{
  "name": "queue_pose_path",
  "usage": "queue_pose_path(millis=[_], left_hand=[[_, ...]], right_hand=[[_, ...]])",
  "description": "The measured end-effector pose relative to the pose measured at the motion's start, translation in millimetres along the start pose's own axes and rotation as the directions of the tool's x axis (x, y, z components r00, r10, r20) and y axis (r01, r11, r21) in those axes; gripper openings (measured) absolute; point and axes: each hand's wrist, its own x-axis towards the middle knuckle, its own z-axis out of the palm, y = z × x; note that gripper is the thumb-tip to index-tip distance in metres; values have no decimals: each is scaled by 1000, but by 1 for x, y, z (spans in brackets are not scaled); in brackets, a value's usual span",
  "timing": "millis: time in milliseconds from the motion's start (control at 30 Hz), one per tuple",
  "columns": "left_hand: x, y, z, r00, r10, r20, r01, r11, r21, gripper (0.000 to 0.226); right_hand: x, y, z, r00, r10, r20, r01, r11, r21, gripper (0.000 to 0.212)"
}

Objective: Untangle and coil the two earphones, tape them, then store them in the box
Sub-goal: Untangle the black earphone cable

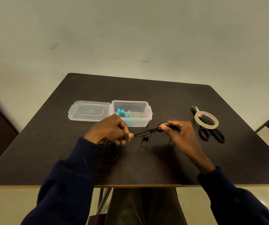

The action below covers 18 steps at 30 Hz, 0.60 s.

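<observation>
A black earphone cable [145, 132] stretches between my two hands just above the dark table [163, 98]. My left hand [110, 130] pinches one end of the stretch, and more black cable loops below that wrist. My right hand [178, 129] pinches the other end, where a small loop curls over the fingers. One black earbud [145, 138] hangs under the middle of the cable. A coiled teal earphone [122, 114] lies inside the clear plastic box [140, 105], behind my left hand.
The box's clear lid [89, 112] lies open to its left. At the right stand a roll of clear tape [206, 119] resting on black-handled scissors [211, 133]. A pale wall rises behind the table; the near table edge runs above my lap.
</observation>
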Motion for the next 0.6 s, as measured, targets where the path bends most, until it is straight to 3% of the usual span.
queue_pose_path(millis=[300,433,533,600], left_hand=[[-3,-2,-3,999,-31,-8,31,997,76,16],[-2,-3,-3,993,-5,-116,24,986,164,11],[2,-2,4,942,134,-306,-99,987,125,35],[3,2,13,901,243,-358,-232,970,75,38]], right_hand=[[2,-6,6,999,33,-30,-29,993,111,21],[2,-4,11,999,38,-36,-33,990,136,15],[2,-5,11,998,48,-43,-41,989,141,14],[1,-4,11,997,48,-54,-40,989,145,13]])
